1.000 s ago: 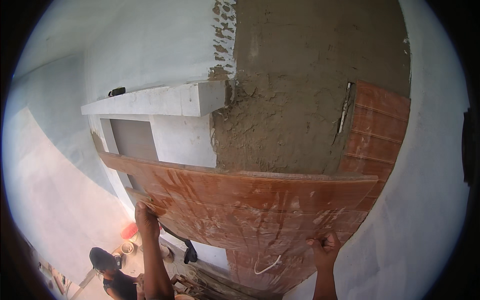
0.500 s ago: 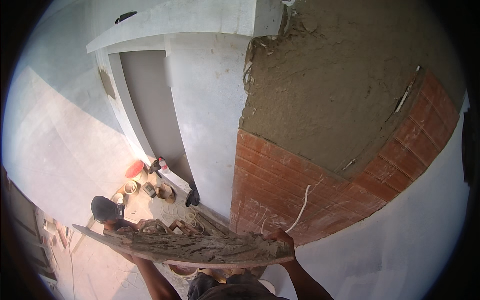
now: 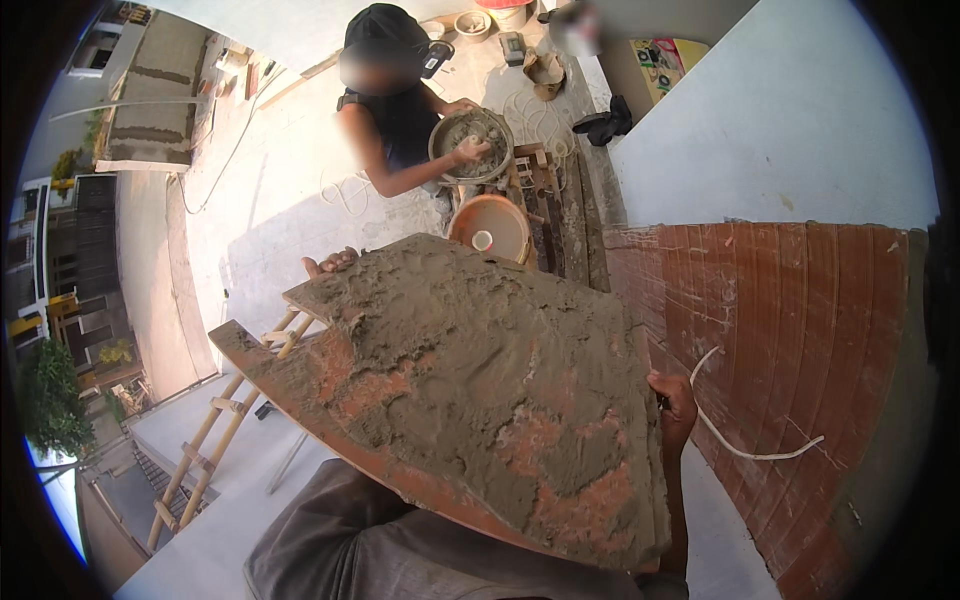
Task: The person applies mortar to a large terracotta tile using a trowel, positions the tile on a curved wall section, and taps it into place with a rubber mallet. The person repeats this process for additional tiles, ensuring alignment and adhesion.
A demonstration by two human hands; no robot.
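I have the left fingers [image 3: 330, 262] bent over the far-left edge of a red-brown panel [image 3: 525, 435] and the right fingers [image 3: 662, 383] curled around its right edge, both closed on it. Grey mortar [image 3: 460, 330] coats its upturned face between them. Just right of the right fingers, a pale cable [image 3: 704, 420] loops before wall cladding [image 3: 770, 310]; beyond both, a co-worker [image 3: 400, 125] works in a bowl [image 3: 434, 148].
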